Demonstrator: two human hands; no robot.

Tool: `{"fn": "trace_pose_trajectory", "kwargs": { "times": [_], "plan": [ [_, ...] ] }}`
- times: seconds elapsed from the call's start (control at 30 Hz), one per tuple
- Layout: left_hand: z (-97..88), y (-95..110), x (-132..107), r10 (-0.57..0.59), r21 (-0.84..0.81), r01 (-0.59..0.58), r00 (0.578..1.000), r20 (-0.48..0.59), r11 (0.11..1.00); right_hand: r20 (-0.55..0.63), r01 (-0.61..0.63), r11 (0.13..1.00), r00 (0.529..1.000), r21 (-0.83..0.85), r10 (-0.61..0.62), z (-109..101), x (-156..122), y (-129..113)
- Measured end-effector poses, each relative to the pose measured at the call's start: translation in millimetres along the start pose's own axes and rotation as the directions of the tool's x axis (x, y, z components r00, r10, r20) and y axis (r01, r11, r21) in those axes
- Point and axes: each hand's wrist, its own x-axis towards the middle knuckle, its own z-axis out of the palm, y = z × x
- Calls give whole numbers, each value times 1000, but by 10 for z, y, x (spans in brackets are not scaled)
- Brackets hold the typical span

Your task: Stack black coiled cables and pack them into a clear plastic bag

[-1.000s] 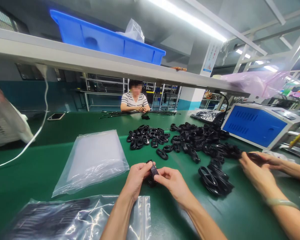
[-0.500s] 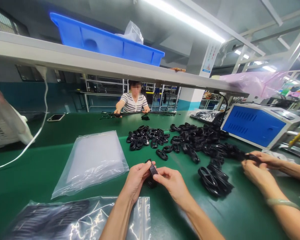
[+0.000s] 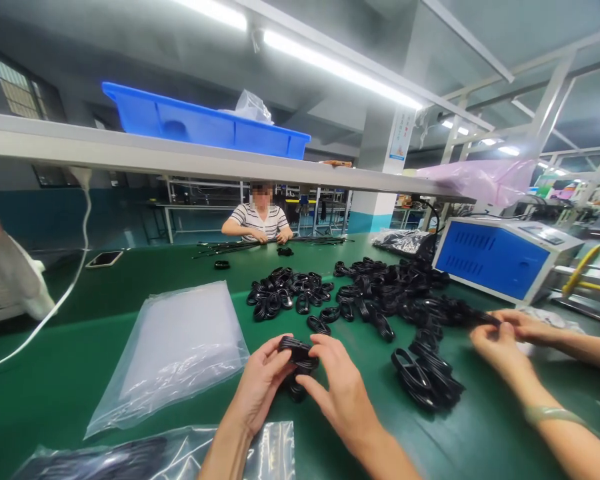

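A bundle of coiled black cable (image 3: 298, 349) is between my hands, above the green table. My left hand (image 3: 261, 388) is closed on its left side, thumb on top. At the right end of the bundle, my right hand (image 3: 344, 392) has its thumb and fingers curved around the edge. Under the bundle, more black cable (image 3: 296, 392) shows, partly hidden by my fingers. Just beyond my hands lies a single cable coil (image 3: 319, 325). To my right sits a larger cluster of coiled cables (image 3: 427, 380).
Many cable coils (image 3: 395, 293) are piled mid-table. Clear plastic bags (image 3: 180, 347) lie at left; a filled bag (image 3: 145, 460) is nearest me. At right, a co-worker's hands (image 3: 505, 340) handle cable. Another person (image 3: 260, 223) sits opposite. A shelf (image 3: 205, 157) crosses above; a blue machine (image 3: 495, 257) stands right.
The cable bundle has turned from upright to nearly flat in my hands, and my right fingers have spread wider. The person opposite has put down a coil. My view has tilted up slightly.
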Motion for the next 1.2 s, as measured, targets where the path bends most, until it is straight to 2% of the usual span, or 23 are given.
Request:
{"fn": "trace_pose_trajectory", "kwargs": {
  "times": [0.07, 0.1, 0.17, 0.3, 0.5, 0.63, 0.87, 1.1, 1.2],
  "plan": [
    [-25, 0, 14, -5, 3, 5, 1000, -28, 1000, -29, -186, 975, 981, 125, 191, -39, 24, -24],
    [-31, -3, 22, -3, 16, 4, 999, -38, 1000, -3, -277, 942, 959, 189, 283, -59, 37, -35],
    [-32, -18, 34, 8, 54, -6, 999, -52, 999, 131, -415, 857, 910, 306, 394, -88, 61, -45],
    [-16, -64, 49, 28, 150, -12, 994, -107, 989, 356, -537, 712, 841, 452, 407, -81, 66, -15],
    [8, -97, 46, 13, 208, 12, 993, -115, 978, 522, -663, 528, 747, 531, 412, -58, 51, 23],
    [40, -116, 47, 10, 196, 10, 995, -103, 981, 566, -716, 428, 698, 551, 439, -76, 60, -16],
    [72, -141, 56, 62, 105, -48, 988, -144, 993, 525, -716, 320, 682, 620, 510, -31, 32, -4],
    [87, -91, 13, 24, 94, -27, 999, 30, 995, 501, -718, 328, 676, 614, 541, -16, 31, -16],
    [76, -106, 15, 16, 142, -16, 1000, 2, 990, 504, -734, 354, 664, 579, 552, -15, 33, -44]
  ]
}}
